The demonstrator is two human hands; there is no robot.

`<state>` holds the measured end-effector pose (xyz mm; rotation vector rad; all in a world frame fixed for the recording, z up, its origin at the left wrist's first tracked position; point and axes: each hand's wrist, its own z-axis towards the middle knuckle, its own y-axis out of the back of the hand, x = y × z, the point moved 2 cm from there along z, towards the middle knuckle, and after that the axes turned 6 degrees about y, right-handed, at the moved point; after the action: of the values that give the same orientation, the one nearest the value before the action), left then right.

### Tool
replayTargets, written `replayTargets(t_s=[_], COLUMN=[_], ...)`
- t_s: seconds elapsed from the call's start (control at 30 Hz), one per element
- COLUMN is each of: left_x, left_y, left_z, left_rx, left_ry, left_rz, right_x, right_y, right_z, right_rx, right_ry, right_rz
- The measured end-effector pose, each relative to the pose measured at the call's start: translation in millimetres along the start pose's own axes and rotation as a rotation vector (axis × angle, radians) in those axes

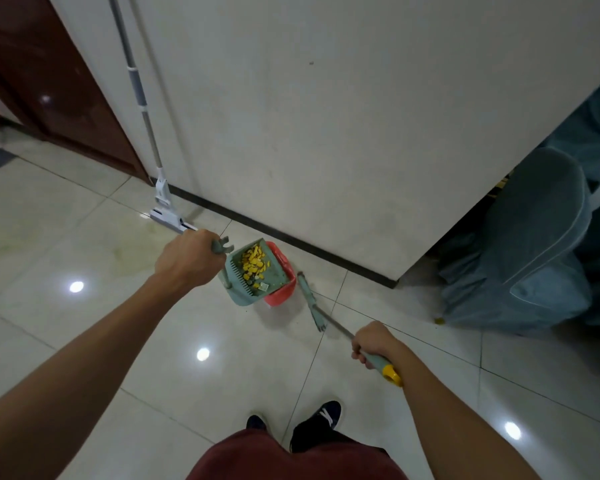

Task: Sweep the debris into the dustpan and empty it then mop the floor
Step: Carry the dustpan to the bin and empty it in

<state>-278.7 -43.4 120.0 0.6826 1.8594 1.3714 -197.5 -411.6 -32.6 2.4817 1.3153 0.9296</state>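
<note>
Dustpan handle (219, 249) is gripped by the left hand (186, 259); broom handle (364, 348) is held in the curled right hand (373, 342); green dustpan (258, 271), loaded with yellow debris (253, 263), is held above the red bin (281, 282) by the wall; emptying step is judged underway; tipping is needed next; mop (163, 202) is leaned on the wall, unused.

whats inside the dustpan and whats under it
Inside the dustpan lies a heap of yellow debris with a few darker bits near its comb teeth. Under and behind it sits a red bin; the pan covers the bin's inside, so its contents cannot be seen.
</note>
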Motion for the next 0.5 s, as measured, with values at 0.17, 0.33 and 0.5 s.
replayTargets(t_s=[0.17,0.33,0.5], left_x=[20.3,22.2,7.3], left_y=[8.6,6.2,-14.1], left_z=[-1.1,-0.5,-7.9], left_rx=[-0.019,-0.020,-0.013], left_ry=[-0.002,0.010,-0.035], left_rz=[0.040,0.090,0.180], right_x=[20.7,42.0,61.7], right_y=[-13.7,-10.4,9.8], right_z=[-6.2,-0.6,10.4], right_rx=[-0.087,-0.116,-0.096], right_ry=[0.063,0.164,0.237], right_rz=[-0.042,-0.080,-0.039])
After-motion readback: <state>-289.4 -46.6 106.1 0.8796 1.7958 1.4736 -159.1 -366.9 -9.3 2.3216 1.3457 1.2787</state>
